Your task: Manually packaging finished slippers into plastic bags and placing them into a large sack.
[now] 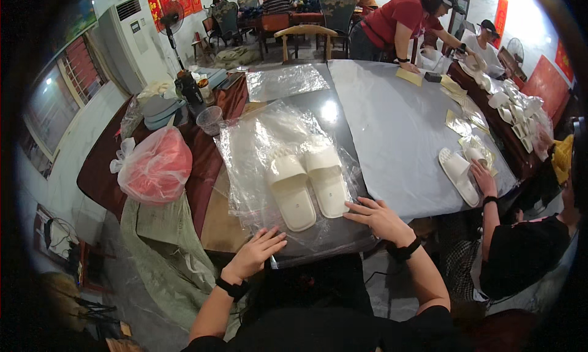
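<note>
A pair of cream slippers lies on a stack of clear plastic bags (245,150) at the table's near edge, toes pointing away from me. The left slipper (295,204) sits slightly closer to me than the right slipper (331,193). My left hand (257,253) rests at the table edge by the bags' near corner, fingers stretched out, holding nothing. With fingers spread, my right hand (381,220) is beside the right slipper's heel; its fingertips reach close to the sole, and whether they touch it I cannot tell.
A tied bag of red items (156,168) and a clear cup (210,119) are at left. Rightward, a co-worker's hand (484,179) is at another pair of slippers (459,174). A person in red (398,27) leans over the far table edge near a slipper pile (517,116).
</note>
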`<state>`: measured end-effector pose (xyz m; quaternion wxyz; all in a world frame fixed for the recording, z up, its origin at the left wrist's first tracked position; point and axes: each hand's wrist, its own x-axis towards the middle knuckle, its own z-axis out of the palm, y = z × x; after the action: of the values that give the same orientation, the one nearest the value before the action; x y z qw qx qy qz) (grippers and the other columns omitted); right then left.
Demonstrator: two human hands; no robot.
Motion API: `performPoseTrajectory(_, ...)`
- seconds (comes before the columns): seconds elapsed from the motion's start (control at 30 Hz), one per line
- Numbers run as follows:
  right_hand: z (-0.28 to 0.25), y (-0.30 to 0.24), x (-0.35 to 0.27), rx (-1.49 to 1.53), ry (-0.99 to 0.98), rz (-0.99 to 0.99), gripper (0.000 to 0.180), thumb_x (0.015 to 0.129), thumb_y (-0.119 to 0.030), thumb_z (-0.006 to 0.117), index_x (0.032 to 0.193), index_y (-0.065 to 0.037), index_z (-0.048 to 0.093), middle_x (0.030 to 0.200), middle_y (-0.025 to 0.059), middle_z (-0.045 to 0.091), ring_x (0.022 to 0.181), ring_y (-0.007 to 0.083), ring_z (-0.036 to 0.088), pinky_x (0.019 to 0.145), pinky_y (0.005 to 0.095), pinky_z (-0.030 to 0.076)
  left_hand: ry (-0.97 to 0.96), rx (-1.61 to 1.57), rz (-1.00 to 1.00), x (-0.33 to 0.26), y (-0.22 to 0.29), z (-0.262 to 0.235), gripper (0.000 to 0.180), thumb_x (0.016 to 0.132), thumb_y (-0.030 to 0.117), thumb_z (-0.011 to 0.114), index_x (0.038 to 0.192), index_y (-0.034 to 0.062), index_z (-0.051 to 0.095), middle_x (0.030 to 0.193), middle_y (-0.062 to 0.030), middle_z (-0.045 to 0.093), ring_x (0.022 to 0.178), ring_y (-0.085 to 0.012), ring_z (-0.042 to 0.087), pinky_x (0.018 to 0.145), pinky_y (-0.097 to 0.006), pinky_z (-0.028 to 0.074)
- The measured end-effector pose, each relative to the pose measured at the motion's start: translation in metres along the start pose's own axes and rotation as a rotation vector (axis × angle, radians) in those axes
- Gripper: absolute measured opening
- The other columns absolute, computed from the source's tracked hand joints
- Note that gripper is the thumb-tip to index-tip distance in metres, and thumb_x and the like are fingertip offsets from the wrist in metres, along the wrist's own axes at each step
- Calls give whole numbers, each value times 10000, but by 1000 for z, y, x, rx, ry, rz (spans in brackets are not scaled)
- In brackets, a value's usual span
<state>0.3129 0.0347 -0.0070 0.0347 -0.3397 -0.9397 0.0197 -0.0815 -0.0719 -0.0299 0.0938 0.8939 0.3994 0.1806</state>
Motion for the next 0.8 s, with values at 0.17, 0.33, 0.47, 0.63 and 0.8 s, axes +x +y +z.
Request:
performPoseTrajectory(0.17, 11, 4, -7, 170, 18, -2, 658, 843, -22, 677, 1441, -266, 552, 1629, -82, 360, 1468, 285, 365, 1115, 476, 337, 24, -65, -21, -6, 3, -4, 658, 733, -133, 583, 1363, 58, 586, 1447, -124, 570, 1426, -327, 449, 1190, -519, 342)
performPoseTrajectory(0.33, 1, -1, -16, 283, -32, 33, 658, 846, -93, 723, 1455, -266, 540, 1638, -70, 347, 1503, 295, 314, 1135, 497, 308, 31, -41, -18, -7, 4, -2, 546, 772, -78, 634, 1301, 56, 629, 1413, -115, 599, 1402, -313, 478, 1159, -499, 370)
performPoseTrajectory(0.47, 0, -1, -25, 388, -64, 59, 684, 821, -156, 769, 1458, -262, 544, 1635, -62, 354, 1526, 296, 270, 1150, 522, 285, 87, -97, -13, -7, 3, 0, 452, 825, -75, 633, 1255, 58, 671, 1375, -119, 633, 1359, -334, 524, 1136, -526, 381)
performPoseTrajectory(0.63, 14, -1, -27, 410, -19, 55, 422, 913, -203, 702, 1332, -212, 660, 1593, -46, 426, 1516, 289, 285, 1155, 537, 272, 169, -297, -97, -11, 2, 5, 321, 884, 0, 662, 1198, 51, 700, 1318, -111, 672, 1338, -320, 551, 1133, -504, 381)
performPoseTrajectory(0.8, 19, -5, -16, 592, 132, 181, 225, 1014, -225, 589, 1088, -79, 744, 1491, 23, 549, 1430, 290, 404, 1137, 488, 312, 314, -486, -275, -1, 6, 0, 160, 952, 55, 619, 1065, 28, 728, 1195, -123, 724, 1189, -300, 647, 1055, -436, 422)
